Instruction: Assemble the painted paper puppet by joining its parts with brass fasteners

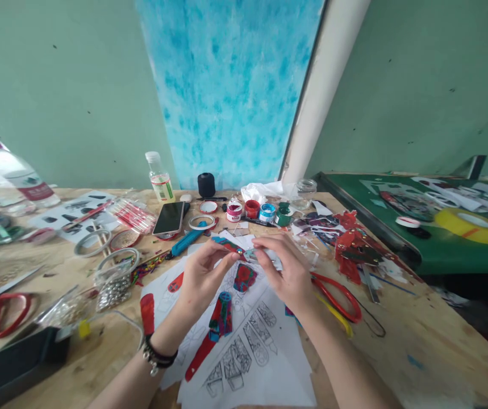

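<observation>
Between the fingertips of my left hand is a small painted piece, blue and red, with a tiny shiny dot at its end. My right hand meets it from the other side, thumb and forefinger pinched at a pale, thin bit I cannot make out. Below both hands lie paper sheets with line drawings of segmented shapes. On them rest a red-and-green patterned piece, a jointed blue-and-red piece and a long red strip. Another red strip lies beside my left wrist.
Red-handled scissors lie right of my right forearm; another pair is far left. Behind stand paint jars, a phone, a blue cutter and a bottle. Red scraps and yellow tape are right.
</observation>
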Demonstrator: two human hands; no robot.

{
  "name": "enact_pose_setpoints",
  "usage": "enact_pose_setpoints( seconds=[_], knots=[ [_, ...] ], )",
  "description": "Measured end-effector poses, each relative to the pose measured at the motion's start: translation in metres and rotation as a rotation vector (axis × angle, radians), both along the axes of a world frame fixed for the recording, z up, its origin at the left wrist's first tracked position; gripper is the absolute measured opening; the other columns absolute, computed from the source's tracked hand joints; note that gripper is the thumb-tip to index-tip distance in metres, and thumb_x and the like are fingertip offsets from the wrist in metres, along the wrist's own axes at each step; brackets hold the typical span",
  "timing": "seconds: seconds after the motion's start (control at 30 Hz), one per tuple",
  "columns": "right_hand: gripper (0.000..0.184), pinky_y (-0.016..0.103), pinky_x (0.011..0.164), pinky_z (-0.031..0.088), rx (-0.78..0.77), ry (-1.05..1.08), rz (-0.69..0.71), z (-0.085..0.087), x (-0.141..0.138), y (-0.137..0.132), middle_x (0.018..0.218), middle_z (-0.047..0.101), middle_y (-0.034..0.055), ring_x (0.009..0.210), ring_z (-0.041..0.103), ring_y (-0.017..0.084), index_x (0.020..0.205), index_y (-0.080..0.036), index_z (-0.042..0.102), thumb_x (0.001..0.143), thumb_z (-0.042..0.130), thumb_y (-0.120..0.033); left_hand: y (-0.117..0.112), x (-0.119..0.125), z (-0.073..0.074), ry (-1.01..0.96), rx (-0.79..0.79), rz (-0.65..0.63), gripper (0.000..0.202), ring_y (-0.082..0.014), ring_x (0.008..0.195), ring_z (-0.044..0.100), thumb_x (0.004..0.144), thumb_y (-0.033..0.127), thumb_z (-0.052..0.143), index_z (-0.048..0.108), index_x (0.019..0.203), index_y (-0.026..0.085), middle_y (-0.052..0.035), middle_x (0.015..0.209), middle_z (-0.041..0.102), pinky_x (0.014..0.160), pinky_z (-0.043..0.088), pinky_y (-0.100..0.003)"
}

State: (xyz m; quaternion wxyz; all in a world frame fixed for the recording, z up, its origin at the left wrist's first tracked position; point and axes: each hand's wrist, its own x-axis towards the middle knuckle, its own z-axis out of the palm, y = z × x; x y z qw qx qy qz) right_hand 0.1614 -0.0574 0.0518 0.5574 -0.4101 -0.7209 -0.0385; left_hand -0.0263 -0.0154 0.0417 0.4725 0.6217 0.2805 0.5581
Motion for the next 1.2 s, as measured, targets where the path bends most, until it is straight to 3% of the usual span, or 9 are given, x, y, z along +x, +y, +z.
enact_pose_setpoints(
  seconds=[0.23,0.43,0.67,0.83,0.93,1.2],
  knots=[
    [0.013,0.039,0.083,0.056,-0.018,-0.013,0.081,-0.004,-0.011,-0.001,0.095,0.074,0.0027,0.091,0.069,0.021,0.105,-0.025,0.065,0.101,0.063,-0.013,0.0,0.001,0.007,-0.087,-0.056,-0.064,0.021,-0.0151,0.087,0.076,0.084,0.027,0.087,0.075,0.1,0.019,-0.0044,0.096,0.079,0.085,0.064,-0.026],
    [0.013,0.038,0.081,0.058,-0.076,0.04,0.078,-0.003,-0.015,-0.001,0.095,0.075,0.0033,0.091,0.071,0.021,0.108,-0.026,0.067,0.102,0.061,-0.016,-0.001,0.001,0.007,-0.112,-0.155,-0.066,0.022,-0.0143,0.088,0.075,0.085,0.027,0.087,0.073,0.1,0.019,-0.0039,0.095,0.078,0.085,0.063,-0.025],
    [0.008,0.037,0.081,0.06,-0.095,0.053,0.093,-0.004,-0.014,-0.001,0.095,0.075,0.0032,0.09,0.072,0.021,0.105,-0.025,0.067,0.101,0.063,-0.02,-0.002,0.002,0.007,-0.081,-0.078,-0.074,0.017,-0.0155,0.084,0.075,0.087,0.029,0.084,0.075,0.095,0.018,-0.0044,0.093,0.077,0.079,0.064,-0.026],
    [0.006,0.035,0.078,0.058,-0.07,0.013,0.054,-0.007,-0.014,0.001,0.088,0.072,0.0024,0.085,0.07,0.019,0.097,-0.024,0.065,0.101,0.063,-0.02,-0.002,0.001,0.005,-0.054,-0.053,-0.11,0.019,-0.018,0.09,0.077,0.089,0.03,0.082,0.08,0.104,0.02,-0.0072,0.101,0.079,0.084,0.065,-0.029],
    [0.008,0.035,0.079,0.057,-0.073,-0.016,0.051,-0.008,-0.013,0.001,0.088,0.071,0.0027,0.085,0.069,0.019,0.095,-0.024,0.064,0.102,0.062,-0.02,-0.001,0.0,0.003,-0.038,-0.001,-0.106,0.016,-0.0172,0.087,0.076,0.09,0.03,0.081,0.081,0.103,0.021,-0.0061,0.096,0.077,0.081,0.065,-0.028],
    [0.004,0.035,0.08,0.058,-0.111,-0.022,0.06,-0.011,-0.01,0.001,0.089,0.069,0.0017,0.086,0.068,0.019,0.099,-0.024,0.062,0.101,0.061,-0.02,-0.001,-0.001,0.006,0.016,0.005,-0.108,0.017,-0.017,0.084,0.073,0.091,0.035,0.079,0.076,0.096,0.018,-0.0059,0.092,0.073,0.078,0.063,-0.027]
  ],
)
